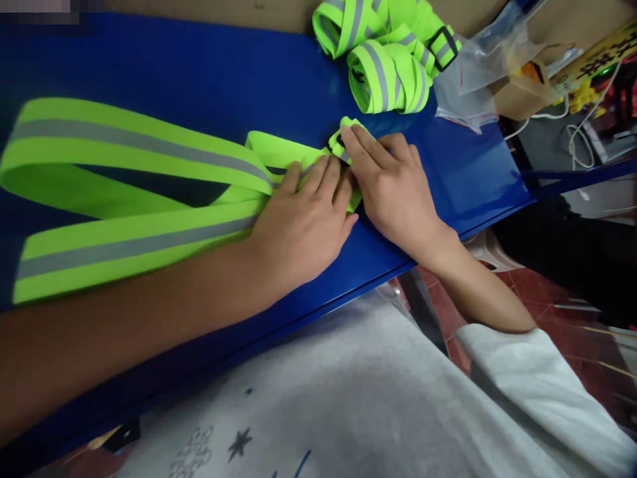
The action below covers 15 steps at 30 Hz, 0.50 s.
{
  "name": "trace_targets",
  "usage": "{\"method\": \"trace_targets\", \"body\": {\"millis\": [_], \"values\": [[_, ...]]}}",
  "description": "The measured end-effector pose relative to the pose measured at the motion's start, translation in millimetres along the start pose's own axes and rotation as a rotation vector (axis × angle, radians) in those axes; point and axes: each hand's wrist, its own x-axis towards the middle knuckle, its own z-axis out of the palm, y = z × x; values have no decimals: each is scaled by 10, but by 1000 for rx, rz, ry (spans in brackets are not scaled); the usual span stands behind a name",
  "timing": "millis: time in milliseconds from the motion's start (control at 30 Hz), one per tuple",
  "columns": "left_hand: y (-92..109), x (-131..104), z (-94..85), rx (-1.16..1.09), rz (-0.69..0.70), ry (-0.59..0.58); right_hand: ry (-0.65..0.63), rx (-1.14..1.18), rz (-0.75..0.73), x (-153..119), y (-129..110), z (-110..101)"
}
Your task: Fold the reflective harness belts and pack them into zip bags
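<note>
A long neon-yellow reflective strap (139,146) with a grey stripe lies in loose loops across the blue table. My left hand (306,222) rests on it palm down, its fingers stretched out over the layers and pressing them to the tabletop. Right beside it, my right hand (395,189) is closed on the strap's bunched end (347,138), index and middle fingers along its top. A bit of black buckle shows at that end; my fingers partly hide it. My right thumb is out of sight under the hand.
Rolled reflective straps (391,73) with a black buckle (442,48) sit at the back of the blue table (199,66). Clear plastic bags (472,79) and a small cardboard box (525,93) are at the right. White cables lie beyond the table's right edge.
</note>
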Motion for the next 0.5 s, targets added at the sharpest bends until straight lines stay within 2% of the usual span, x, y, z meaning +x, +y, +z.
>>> {"method": "trace_targets", "body": {"millis": [200, 300, 433, 500], "values": [[-190, 56, -119, 21, -100, 44, 47, 131, -8, 52, 148, 1], [-274, 66, -124, 27, -141, 27, 49, 156, 36, 81, 133, 25], [-205, -9, -120, 55, -120, 32, 47, 37, 111, 129, -2, 3], [-148, -58, -111, 68, -109, 45, 25, 7, 80, 145, -28, -40]]}}
